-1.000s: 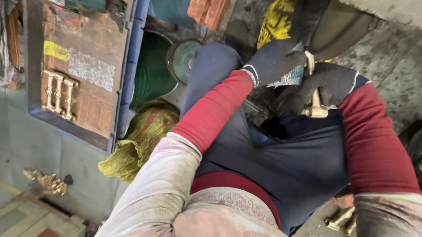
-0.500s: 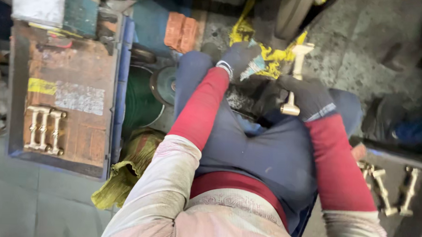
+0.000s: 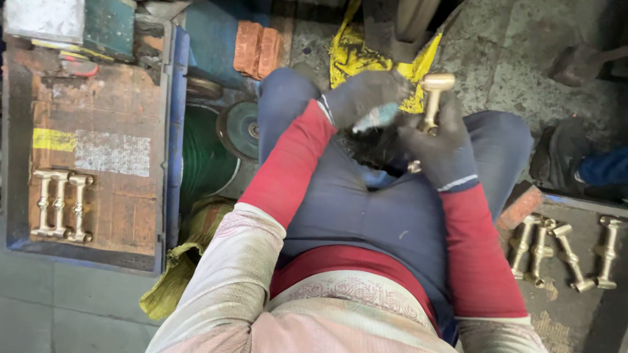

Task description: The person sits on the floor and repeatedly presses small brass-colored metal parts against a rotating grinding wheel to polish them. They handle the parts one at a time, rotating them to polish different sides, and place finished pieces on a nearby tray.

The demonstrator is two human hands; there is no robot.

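I sit with my knees apart, both hands in dark work gloves above my lap. My right hand (image 3: 439,143) is closed around a brass fitting (image 3: 434,90) with a flanged top that stands upright above the fist. My left hand (image 3: 363,101) is beside it, fingers curled around a small bluish piece (image 3: 376,117). A yellow cloth (image 3: 347,54) lies on the floor just beyond the hands, under a dark wheel-like machine part (image 3: 406,14).
Three brass fittings (image 3: 62,206) lie on a wooden board in a blue tray (image 3: 170,156) to my left. Several more brass fittings (image 3: 565,251) lie on a dark tray at right. A green bucket (image 3: 202,161), bricks (image 3: 257,48) and another person's shoe (image 3: 562,155) are nearby.
The view has swung left and steadied. My right hand has lifted the brass fitting a little higher, and my left hand has moved closer to it.
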